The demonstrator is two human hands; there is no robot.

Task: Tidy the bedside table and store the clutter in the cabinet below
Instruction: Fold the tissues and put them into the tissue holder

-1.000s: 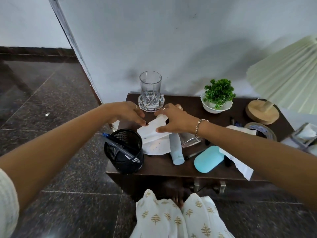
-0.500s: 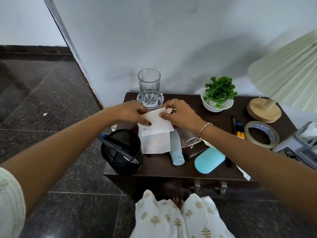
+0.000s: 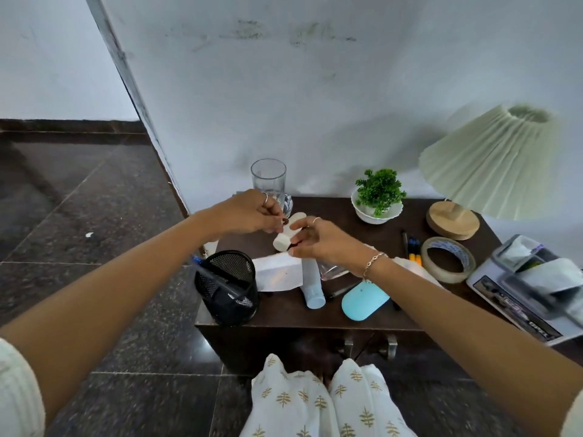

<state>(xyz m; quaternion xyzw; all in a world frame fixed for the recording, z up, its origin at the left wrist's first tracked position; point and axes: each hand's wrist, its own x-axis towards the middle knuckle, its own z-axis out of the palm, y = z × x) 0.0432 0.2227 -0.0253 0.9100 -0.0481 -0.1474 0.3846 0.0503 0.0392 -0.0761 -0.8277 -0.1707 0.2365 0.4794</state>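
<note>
Both hands hold a folded white tissue (image 3: 287, 235) above the dark bedside table (image 3: 284, 313). My left hand (image 3: 249, 214) pinches its upper left edge, and my right hand (image 3: 318, 239) grips its right side with curled fingers. Another white tissue (image 3: 277, 274) lies on the table below. Beside it lie a pale blue tube (image 3: 312, 287), a crumpled clear wrapper (image 3: 331, 271), a turquoise case (image 3: 364, 301), pens (image 3: 410, 246) and a tape roll (image 3: 448, 258). The cabinet handles (image 3: 369, 345) show under the table's front edge.
A black mesh pen holder (image 3: 228, 287) stands at the front left corner. At the back stand a glass on a coaster (image 3: 268, 181), a small plant in a white bowl (image 3: 378, 200) and a lamp (image 3: 492, 165). A box with papers (image 3: 530, 291) sits to the right.
The tissue has been folded smaller and lifted off the table between both hands. The view has tilted up, showing more wall.
</note>
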